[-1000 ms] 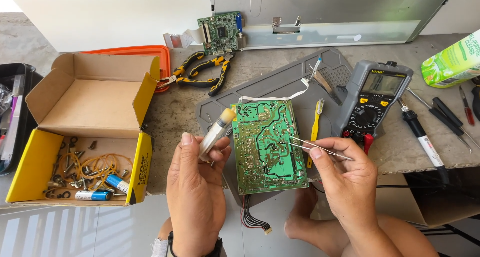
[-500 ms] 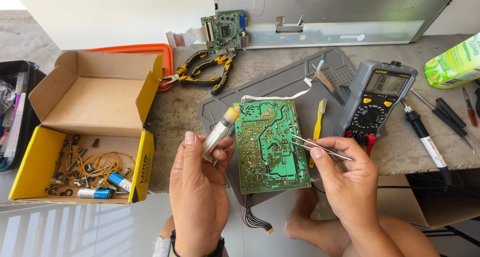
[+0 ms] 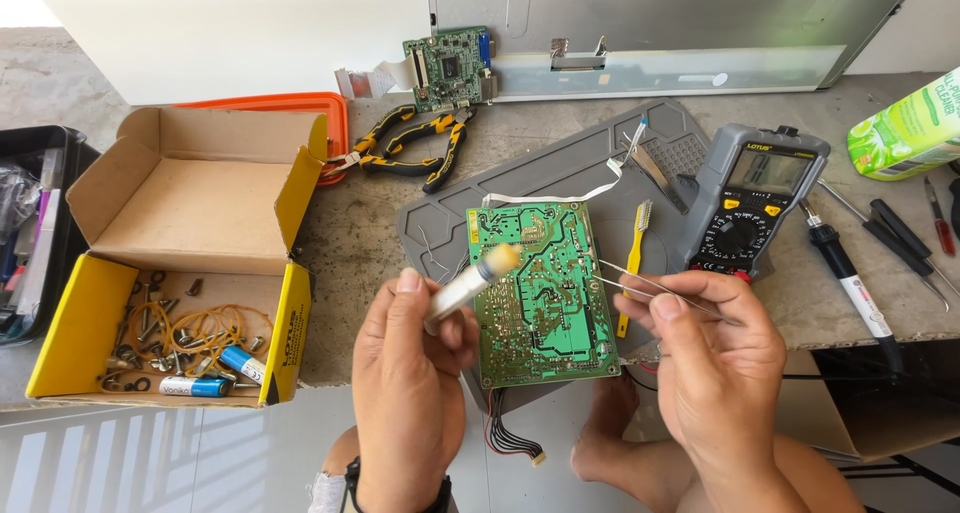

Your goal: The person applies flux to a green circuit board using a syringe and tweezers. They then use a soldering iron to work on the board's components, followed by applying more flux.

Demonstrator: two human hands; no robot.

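Both hands are raised side by side, left hand (image 3: 410, 373) and right hand (image 3: 715, 358) fingers pinched closed.

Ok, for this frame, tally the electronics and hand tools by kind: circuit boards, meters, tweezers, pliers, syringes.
Green circuit boards: 2, large board, small board
Multimeters: 1
Tweezers: 1, in the right hand, tweezers
Pliers, yellow and black handles: 2
Syringes: 1, in the left hand, syringe
Total: 7

A grey work mat (image 3: 560, 173), a multimeter (image 3: 752, 205), pliers (image 3: 415, 145) and an open cardboard box (image 3: 180, 243) are being carried by the concrete surface (image 3: 360, 233), beyond and beside the left hand (image 3: 410, 393).
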